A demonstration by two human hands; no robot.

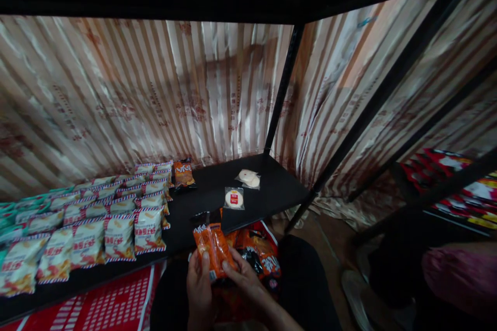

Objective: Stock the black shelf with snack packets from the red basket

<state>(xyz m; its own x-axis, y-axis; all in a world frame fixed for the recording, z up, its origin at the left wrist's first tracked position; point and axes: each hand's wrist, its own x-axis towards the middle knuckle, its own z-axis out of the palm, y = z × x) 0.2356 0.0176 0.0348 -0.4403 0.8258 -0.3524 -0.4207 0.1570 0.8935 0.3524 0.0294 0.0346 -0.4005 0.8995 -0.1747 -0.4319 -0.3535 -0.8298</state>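
An orange snack bag is gripped between my two hands, just in front of the black shelf's front edge. My left hand holds its left side, thumb on the front. On its lower right side, my right hand has its thumb pressed on the bag. Below and behind it, several more orange and black snack bags lie between my knees, partly hidden by my hands. One orange snack bag stands at the back of the shelf, beside rows of white shrimp-snack bags.
A wrapped round cracker and more wrapped crackers lie on the shelf's right part. A red plastic basket is under the shelf. Black metal posts stand at right. Another person's foot and red packets are farther right.
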